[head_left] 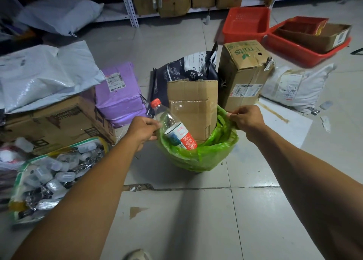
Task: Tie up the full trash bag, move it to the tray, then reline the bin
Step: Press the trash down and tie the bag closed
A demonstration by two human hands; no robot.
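Note:
A green trash bag [206, 155] lines a small bin on the tiled floor at the middle of the view; the bag hides the bin itself. A clear plastic bottle [172, 125] with a red cap and a folded cardboard box [193, 110] stick up out of the bag. My left hand [143, 131] grips the bag's left rim beside the bottle. My right hand [246, 118] pinches the bag's right rim and lifts it a little. An empty red tray [246, 24] lies on the floor at the back right.
A second red tray [298, 47] with a cardboard box stands at the far right. A tall fruits carton [243, 73], a dark pet-food bag [186, 67], a purple parcel [119, 95] and grey mailers crowd behind the bin. A sack of small bottles [51, 177] lies left. Shelving runs along the back.

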